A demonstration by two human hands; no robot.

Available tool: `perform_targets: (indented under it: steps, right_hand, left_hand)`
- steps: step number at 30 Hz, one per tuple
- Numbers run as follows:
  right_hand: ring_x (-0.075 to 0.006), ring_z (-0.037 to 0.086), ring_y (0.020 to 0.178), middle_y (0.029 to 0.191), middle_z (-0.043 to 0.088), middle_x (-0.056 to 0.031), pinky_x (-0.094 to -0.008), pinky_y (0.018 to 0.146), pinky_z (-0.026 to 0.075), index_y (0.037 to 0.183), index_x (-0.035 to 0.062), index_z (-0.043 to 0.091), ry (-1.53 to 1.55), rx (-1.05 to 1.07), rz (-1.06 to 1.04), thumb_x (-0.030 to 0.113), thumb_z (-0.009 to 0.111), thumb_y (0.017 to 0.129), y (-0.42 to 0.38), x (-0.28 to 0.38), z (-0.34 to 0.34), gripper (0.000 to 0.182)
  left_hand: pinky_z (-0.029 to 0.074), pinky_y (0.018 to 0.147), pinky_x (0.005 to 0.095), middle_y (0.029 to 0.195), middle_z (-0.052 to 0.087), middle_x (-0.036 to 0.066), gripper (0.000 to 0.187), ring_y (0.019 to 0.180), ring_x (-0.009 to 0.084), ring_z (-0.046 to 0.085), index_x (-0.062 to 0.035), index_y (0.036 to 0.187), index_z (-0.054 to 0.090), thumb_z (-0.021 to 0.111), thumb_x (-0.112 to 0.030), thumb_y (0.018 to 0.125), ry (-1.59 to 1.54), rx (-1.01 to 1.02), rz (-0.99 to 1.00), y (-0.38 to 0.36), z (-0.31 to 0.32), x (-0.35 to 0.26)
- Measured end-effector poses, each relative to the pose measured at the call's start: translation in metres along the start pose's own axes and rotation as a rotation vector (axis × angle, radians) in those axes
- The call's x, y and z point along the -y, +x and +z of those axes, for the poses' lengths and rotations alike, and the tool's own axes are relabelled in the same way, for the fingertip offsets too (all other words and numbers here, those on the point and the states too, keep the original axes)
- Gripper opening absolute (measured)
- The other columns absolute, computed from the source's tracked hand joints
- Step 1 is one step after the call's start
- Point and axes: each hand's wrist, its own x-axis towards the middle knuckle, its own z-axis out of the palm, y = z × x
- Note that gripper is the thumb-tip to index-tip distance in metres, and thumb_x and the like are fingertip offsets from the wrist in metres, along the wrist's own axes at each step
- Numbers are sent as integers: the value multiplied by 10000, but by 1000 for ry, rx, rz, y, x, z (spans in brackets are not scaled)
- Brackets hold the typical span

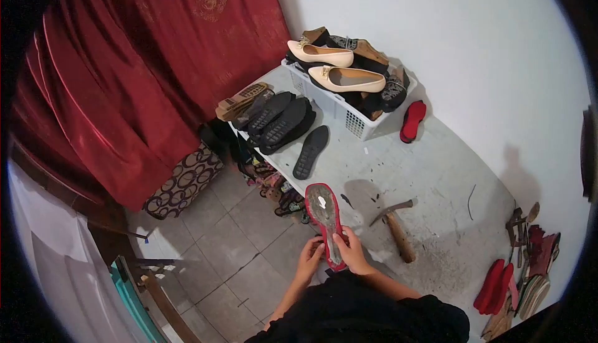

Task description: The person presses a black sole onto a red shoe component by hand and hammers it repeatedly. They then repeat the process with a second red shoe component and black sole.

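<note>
Between my two hands is a red shoe (331, 223), its unsoled underside facing up. That underside is grey-brown inside a red rim, with a small white patch near the toe. My left hand (309, 258) grips its left edge near the heel. On the opposite edge, my right hand (351, 253) has its thumb on the underside and fingers around the side. A hammer (399, 237) with a wooden handle lies on the table to the right of the shoe. Beyond the toe rests a single black sole (311, 152).
A white basket (358, 125) holds cream flats (347, 79) and other shoes. Stacked black soles (284, 125) lie left of it. Red shoe pieces (494, 287) and tools (520, 234) sit along the table's right side. A red curtain (168, 50) hangs at left, above tiled floor (227, 268).
</note>
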Motion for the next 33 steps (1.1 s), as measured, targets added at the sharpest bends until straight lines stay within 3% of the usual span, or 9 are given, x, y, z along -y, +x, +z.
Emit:
perform_targets:
  steps: [3, 11, 16, 19, 24, 29, 31, 32, 33]
  right_hand:
    - [-90, 517, 849, 926, 576, -28, -241, 780, 399, 1086, 51, 518, 208, -46, -9, 184, 550, 891, 41, -3, 34, 238]
    - [-98, 496, 869, 949, 552, -23, -247, 791, 386, 1083, 30, 479, 475, -223, -178, 169, 524, 902, 113, 37, 55, 233]
    - [-106, 491, 881, 966, 547, -32, -250, 805, 382, 1109, 32, 465, 524, -276, -149, 158, 525, 899, 130, 33, 48, 252]
    - [-108, 487, 903, 976, 546, -35, -251, 811, 381, 1122, 29, 461, 426, -320, -155, 163, 520, 902, 130, 32, 50, 265]
    - [-131, 485, 930, 1001, 538, -64, -272, 826, 386, 1139, 23, 464, 117, -365, -186, 261, 488, 920, 135, 29, 55, 325]
    - [-155, 501, 901, 965, 535, -85, -301, 791, 418, 1117, 32, 494, 367, -479, -77, 263, 486, 911, 163, 40, 64, 309]
    - [-165, 520, 882, 946, 521, -70, -314, 782, 441, 1140, 51, 472, -92, -535, -118, 171, 522, 890, 183, 39, 67, 282]
    - [-243, 522, 966, 1024, 524, -140, -348, 834, 429, 1170, 40, 452, -157, -508, -74, 136, 550, 848, 193, 37, 72, 350]
    - [-243, 522, 966, 1024, 524, -140, -348, 834, 429, 1170, 40, 452, -151, -518, -70, 136, 550, 848, 203, 39, 79, 350]
  left_hand:
    - [456, 728, 284, 950, 549, 30, 277, 857, 126, 533, -74, 1153, 500, 531, -185, 901, 89, -18, 21, 34, -31, -29]
    - [437, 732, 261, 950, 566, 21, 287, 856, 105, 528, -72, 1151, 528, 543, -198, 893, 273, 193, 52, 126, -45, -96]
    - [430, 725, 251, 997, 554, 17, 300, 880, 104, 515, -72, 1157, 519, 532, -227, 900, 202, 306, -23, 154, -42, -104]
    - [420, 702, 242, 978, 538, 13, 318, 874, 90, 502, -88, 1173, 494, 539, -238, 896, 48, 299, -126, 167, -35, -102]
    - [389, 799, 236, 1009, 519, 8, 273, 938, 96, 471, -78, 1137, 473, 534, -203, 902, -156, 350, -194, 191, -28, -99]
    - [369, 850, 243, 1036, 524, 12, 219, 950, 103, 473, -65, 1107, 457, 503, -160, 914, -184, 356, -78, 226, -50, -121]
    - [369, 859, 249, 1026, 530, 15, 213, 964, 104, 475, -69, 1107, 454, 492, -162, 919, -203, 375, -102, 237, -60, -145]
    - [374, 860, 261, 1019, 538, 23, 217, 971, 106, 479, -76, 1110, 450, 493, -171, 919, -213, 346, -101, 241, -62, -155]
    - [374, 860, 261, 1019, 538, 23, 217, 971, 106, 479, -76, 1110, 450, 493, -171, 919, -207, 355, -108, 245, -69, -160]
